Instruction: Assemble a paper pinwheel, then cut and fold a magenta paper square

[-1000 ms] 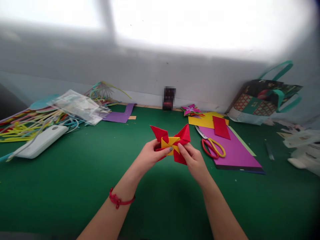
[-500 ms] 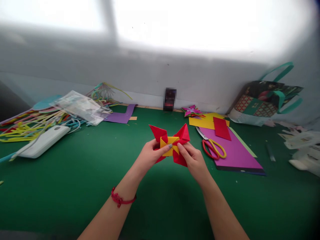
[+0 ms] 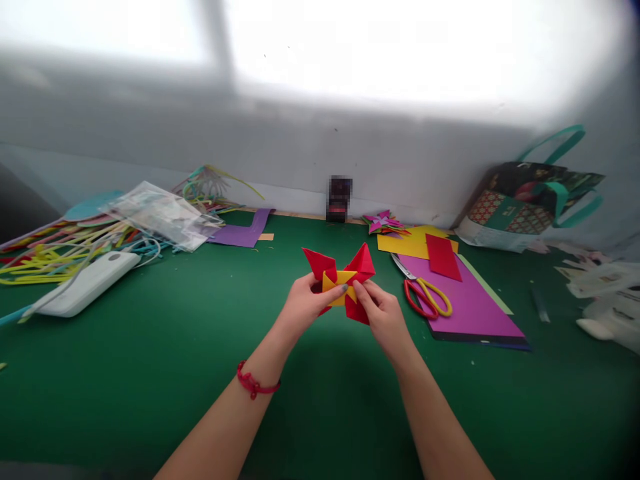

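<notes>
Paper (image 3: pixel 339 277) folded in red and yellow was pinched by the left hand (image 3: pixel 304 304) and right hand (image 3: pixel 384 315) above the green desk (image 3: pixel 200 347).

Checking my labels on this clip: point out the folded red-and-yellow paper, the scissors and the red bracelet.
Folded red-and-yellow paper (image 3: pixel 333 280): head view, on its yellow centre.
Scissors (image 3: pixel 421 283): head view, on the yellow handle, near the pivot.
Red bracelet (image 3: pixel 249 382): head view, on its knotted part.
</notes>
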Demonstrator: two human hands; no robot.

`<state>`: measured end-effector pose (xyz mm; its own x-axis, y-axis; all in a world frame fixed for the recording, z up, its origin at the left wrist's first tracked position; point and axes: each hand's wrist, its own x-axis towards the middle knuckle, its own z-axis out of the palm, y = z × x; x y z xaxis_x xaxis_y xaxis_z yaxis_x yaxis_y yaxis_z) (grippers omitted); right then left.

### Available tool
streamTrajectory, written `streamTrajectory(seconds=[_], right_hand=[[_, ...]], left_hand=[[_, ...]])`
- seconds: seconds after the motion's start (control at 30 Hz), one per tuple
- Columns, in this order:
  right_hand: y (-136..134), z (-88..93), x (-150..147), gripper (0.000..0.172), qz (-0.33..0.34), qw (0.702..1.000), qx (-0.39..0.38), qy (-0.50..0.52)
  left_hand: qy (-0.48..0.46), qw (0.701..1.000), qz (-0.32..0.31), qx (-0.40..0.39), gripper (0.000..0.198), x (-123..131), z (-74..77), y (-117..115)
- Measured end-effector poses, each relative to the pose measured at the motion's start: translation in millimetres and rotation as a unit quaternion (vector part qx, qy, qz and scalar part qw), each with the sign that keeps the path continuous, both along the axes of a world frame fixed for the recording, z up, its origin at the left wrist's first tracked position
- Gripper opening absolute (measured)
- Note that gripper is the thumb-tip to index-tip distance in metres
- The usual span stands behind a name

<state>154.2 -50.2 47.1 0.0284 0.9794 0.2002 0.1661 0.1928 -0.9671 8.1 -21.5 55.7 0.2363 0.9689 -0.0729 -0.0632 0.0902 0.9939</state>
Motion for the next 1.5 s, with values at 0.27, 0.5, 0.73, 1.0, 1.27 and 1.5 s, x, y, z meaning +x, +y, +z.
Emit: streamTrajectory(seconds=[0.27, 0.5, 0.73, 1.0, 1.27, 1.5], right_hand=[[0, 7.6, 4, 0.03, -0.034, 0.998, 0.011, -0.049], [11, -17.7, 2, 0.032, 0.003, 0.999, 0.016, -0.04], [19, -54.6, -4, 0.037, -0.021, 0.999, 0.003, -0.039], [11, -38.5, 2, 0.029, -0.02, 1.0, 0.01, -0.009], [6, -31.2, 1, 0.029, -0.018, 1.0, 0.002, 0.006], [7, -32.3, 3, 0.028, -0.053, 0.997, 0.047, -0.041]], left_hand=[[-0.074, 0.993, -0.073, -0.062, 0.038, 6, -2.6, 3], [-0.043, 0.999, 0.002, -0.022, 0.037, 5, -33.1, 10], [-0.009, 0.999, 0.046, -0.025, 0.034, 5, -63.1, 14], [-0.021, 0.999, 0.042, 0.008, 0.033, 11, -61.7, 6], [-0.028, 0.999, 0.041, 0.022, 0.034, 8, -57.2, 5], [-0.041, 0.999, 0.014, -0.004, 0.036, 6, -62.5, 10]])
